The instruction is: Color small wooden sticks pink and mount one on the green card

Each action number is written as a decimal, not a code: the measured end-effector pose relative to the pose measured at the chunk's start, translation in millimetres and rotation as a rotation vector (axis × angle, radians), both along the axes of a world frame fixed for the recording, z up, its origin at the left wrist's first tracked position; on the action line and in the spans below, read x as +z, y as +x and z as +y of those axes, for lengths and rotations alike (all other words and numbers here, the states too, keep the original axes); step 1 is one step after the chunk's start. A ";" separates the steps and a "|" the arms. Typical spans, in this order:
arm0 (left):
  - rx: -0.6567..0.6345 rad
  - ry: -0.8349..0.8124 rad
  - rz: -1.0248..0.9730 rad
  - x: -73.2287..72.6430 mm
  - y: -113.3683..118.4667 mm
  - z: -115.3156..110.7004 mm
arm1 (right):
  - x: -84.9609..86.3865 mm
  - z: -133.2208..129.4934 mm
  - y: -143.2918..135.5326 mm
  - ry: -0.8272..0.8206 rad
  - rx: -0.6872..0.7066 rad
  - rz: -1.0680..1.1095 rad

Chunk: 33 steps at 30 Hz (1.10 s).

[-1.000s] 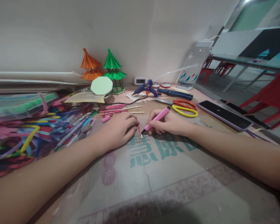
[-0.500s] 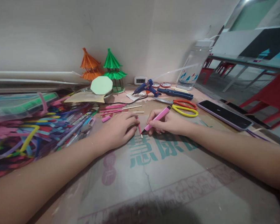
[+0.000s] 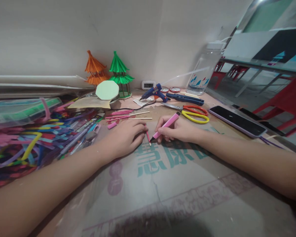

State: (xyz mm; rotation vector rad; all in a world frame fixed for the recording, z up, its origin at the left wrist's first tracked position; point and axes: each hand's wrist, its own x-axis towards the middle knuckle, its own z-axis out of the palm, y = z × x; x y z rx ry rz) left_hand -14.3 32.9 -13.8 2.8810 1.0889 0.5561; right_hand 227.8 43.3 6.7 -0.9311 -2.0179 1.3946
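Observation:
A pink marker [image 3: 167,125] is gripped in my right hand [image 3: 175,129], its dark tip pointing down and left beside a thin stick. That stick [image 3: 148,136] is pink along most of its length, with a pale lower end. The fingers of my left hand [image 3: 128,136] are curled over the stick's upper part and hold it on the plastic-covered tabletop [image 3: 187,197]. Just behind my left hand lie a pink marker cap [image 3: 111,125] and several pink sticks [image 3: 118,115], with a few bare wooden ones [image 3: 144,118] among them.
Pipe cleaners [image 3: 27,144] and pens pile up at left. Behind stand orange [image 3: 95,67] and green [image 3: 119,70] pagoda models, a glue gun [image 3: 153,92] and a small clock [image 3: 148,85]. Scissors [image 3: 194,113], a phone [image 3: 236,121] and a bottle [image 3: 203,70] are at right.

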 end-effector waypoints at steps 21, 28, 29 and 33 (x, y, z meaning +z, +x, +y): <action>0.005 -0.004 -0.005 -0.6 -0.2 0.8 | 2.1 -2.6 -0.6 -0.013 0.012 0.007; 0.001 -0.005 -0.009 -0.8 -0.8 0.5 | 2.6 -2.6 0.4 -0.020 0.045 0.002; 0.001 -0.006 -0.006 -0.5 -0.7 0.2 | 2.5 -2.6 0.7 -0.021 0.047 0.004; 0.009 -0.018 0.002 0.7 -0.3 -0.6 | 1.4 -3.8 0.1 -0.007 0.002 0.037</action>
